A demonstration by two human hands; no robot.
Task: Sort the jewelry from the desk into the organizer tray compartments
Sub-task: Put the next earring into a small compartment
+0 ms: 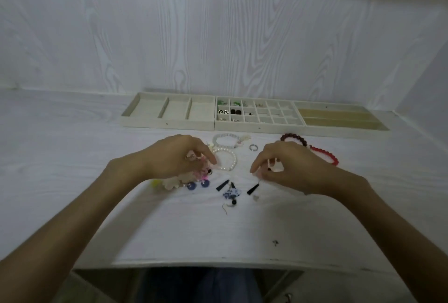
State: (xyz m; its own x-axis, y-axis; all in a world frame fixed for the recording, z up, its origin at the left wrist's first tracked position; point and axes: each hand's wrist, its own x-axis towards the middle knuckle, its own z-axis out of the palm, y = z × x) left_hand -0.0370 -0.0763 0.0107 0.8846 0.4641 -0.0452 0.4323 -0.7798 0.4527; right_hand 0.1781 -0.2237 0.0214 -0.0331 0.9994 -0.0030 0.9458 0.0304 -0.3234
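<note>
Sorting looks early: beyond both hands, the tray [254, 126] has small pieces in only its left-hand small cells; the rest show bare. Left hand [177, 154] curls over a pink cluster [202, 174], apparently pinching it. Right hand [288, 167] pinches a black tassel earring [252, 189] hanging below its fingertips. Pearl bracelet [226, 158] lies between the hands, red bracelets [323, 154] just beyond the right; loose earrings [230, 192] nearer the person remain.
</note>
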